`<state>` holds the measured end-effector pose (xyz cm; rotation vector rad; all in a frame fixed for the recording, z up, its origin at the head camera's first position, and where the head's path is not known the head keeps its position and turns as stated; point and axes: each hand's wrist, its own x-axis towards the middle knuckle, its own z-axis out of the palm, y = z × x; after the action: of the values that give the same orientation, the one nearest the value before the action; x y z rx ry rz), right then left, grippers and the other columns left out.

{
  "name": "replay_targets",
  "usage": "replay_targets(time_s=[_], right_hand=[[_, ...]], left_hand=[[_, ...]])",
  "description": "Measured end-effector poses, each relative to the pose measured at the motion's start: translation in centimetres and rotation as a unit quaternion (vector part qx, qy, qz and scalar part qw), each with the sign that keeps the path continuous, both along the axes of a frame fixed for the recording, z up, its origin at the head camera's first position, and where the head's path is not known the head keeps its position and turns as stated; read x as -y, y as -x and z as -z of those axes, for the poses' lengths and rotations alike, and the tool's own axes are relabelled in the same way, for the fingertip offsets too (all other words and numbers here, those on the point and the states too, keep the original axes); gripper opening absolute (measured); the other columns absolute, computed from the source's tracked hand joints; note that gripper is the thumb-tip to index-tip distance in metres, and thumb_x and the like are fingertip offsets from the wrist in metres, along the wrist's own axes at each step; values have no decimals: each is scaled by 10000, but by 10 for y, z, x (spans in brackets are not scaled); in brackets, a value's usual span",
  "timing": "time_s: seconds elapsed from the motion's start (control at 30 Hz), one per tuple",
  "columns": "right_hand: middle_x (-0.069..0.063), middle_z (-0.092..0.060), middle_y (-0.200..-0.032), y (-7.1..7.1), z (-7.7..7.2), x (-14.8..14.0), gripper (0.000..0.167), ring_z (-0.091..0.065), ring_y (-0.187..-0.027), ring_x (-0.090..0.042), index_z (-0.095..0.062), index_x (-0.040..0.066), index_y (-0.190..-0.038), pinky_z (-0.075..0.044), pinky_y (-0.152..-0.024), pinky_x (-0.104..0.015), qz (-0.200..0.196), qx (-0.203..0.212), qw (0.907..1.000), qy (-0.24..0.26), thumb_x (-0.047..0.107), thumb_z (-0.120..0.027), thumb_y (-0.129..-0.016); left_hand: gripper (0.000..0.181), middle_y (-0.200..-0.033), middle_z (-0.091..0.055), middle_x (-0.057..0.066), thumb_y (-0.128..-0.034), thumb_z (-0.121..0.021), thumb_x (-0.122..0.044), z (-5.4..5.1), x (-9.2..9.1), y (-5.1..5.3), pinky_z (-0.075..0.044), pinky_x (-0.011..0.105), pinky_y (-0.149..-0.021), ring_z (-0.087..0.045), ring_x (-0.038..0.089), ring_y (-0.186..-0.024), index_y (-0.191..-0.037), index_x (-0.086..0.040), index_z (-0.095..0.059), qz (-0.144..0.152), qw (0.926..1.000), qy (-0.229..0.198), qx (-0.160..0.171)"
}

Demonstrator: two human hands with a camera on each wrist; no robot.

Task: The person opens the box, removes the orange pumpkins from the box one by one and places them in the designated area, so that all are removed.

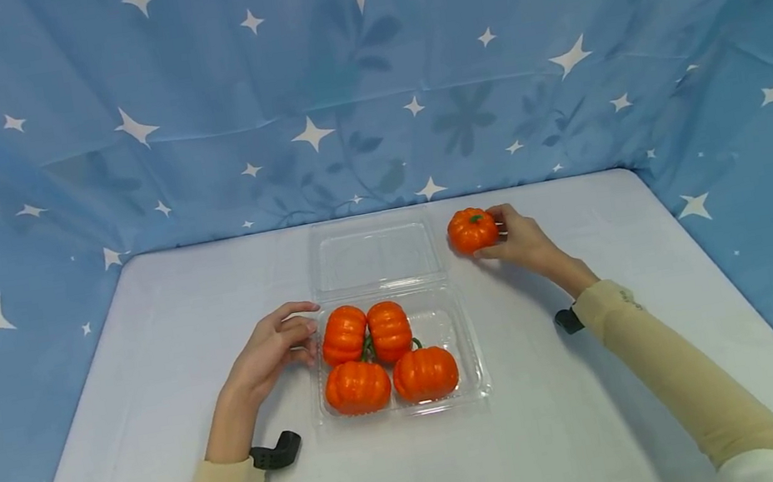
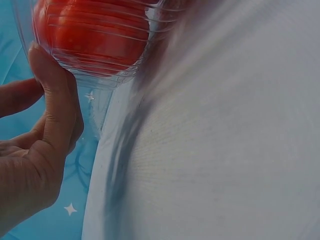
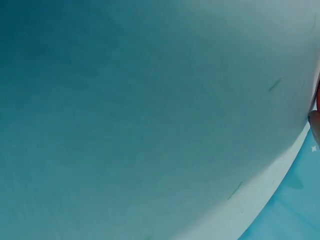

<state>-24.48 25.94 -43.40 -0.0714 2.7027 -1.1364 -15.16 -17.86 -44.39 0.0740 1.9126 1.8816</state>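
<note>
A clear plastic box [image 1: 475, 345] stands on the table with several orange pumpkins in it, among them one at the front right [image 1: 426, 374]. My left hand [image 1: 273, 350] touches the box's left wall, its fingers relaxed; in the left wrist view the fingertips of that hand [image 2: 55, 100] rest against the clear wall, a pumpkin [image 2: 92, 35] behind it. Beyond the box's right back corner, my right hand [image 1: 527, 242] holds another pumpkin [image 1: 472, 231] between thumb and fingers, at the table's back. Only a fingertip of the right hand [image 3: 315, 125] shows in the right wrist view.
The box's clear lid [image 1: 375, 255] lies folded back behind it, left of the pumpkin in my right hand. A white cloth covers the table [image 1: 423, 471]. Blue curtains [image 1: 181, 96] with white stars hang behind and at both sides.
</note>
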Motion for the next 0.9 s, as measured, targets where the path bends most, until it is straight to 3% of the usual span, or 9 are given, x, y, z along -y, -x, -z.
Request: replay_targets(time_s=[0.23, 0.4, 0.67, 0.9], right_hand=[[-287, -315, -1620, -5, 0, -2, 967, -410, -1442, -459, -169, -27, -1608, -388, -1167, -563, -57, 70, 9999, -139, 209, -789, -904], [-291, -325, -1612, -15, -5, -5, 949, -429, -1426, -474, -173, -39, -1604, -427, -1131, -566, -113, 13, 9995, -281, 239, -768, -919], [-310, -332, -1600, -41, -13, -11, 875, -460, -1383, -509, -259, -73, -1576, -446, -1105, -581, -163, -232, 9985, -479, 262, -753, -935], [-285, -411, -1548, -68, -24, -8, 710, -530, -1323, -486, -402, -65, -1513, -500, -1045, -575, -275, -675, 9962, -474, 230, -731, -958]], left_hand=[[419, -822, -629, 51, -1029, -509, -52, 0, 0, -1, -572, 266, -630, -585, 160, -669, -1433, 45, -456, -6, 10000, 36, -9], [431, -822, -623, 54, -1027, -503, -51, 0, 0, 0, -572, 266, -632, -584, 157, -673, -1439, 60, -441, 4, 10000, 11, -41], [444, -817, -619, 52, -1029, -508, -58, -1, -1, 1, -576, 272, -641, -582, 156, -675, -1447, 69, -426, 44, 10000, 29, -28], [442, -809, -619, 44, -1030, -514, -58, -2, 0, 0, -575, 272, -638, -579, 151, -672, -1445, 67, -427, 56, 10000, 43, -22]])
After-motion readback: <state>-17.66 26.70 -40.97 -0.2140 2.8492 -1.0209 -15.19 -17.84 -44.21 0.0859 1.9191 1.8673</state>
